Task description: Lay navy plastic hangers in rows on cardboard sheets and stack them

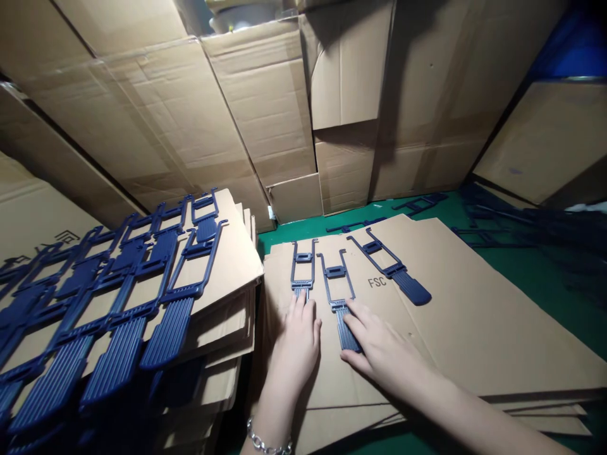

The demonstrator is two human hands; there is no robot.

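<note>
My left hand (301, 332) rests over the ribbed end of a dark blue plastic frame (303, 258) on the cardboard sheet (455, 316); most of that end is hidden under the fingers. Just to the right, my right hand (372, 338) has its thumb and fingers around the ribbed paddle of a second blue frame (336, 272), which lies flat on the same sheet. A third blue frame (413, 289) lies slanted further right, touched by neither hand, near the printed letters FSC.
Stacked cardboard at left (227, 246) carries rows of blue frames (168, 332). More dark frames (422, 202) lie on the green surface (303, 232) behind. Cardboard walls (265, 107) rise at the back.
</note>
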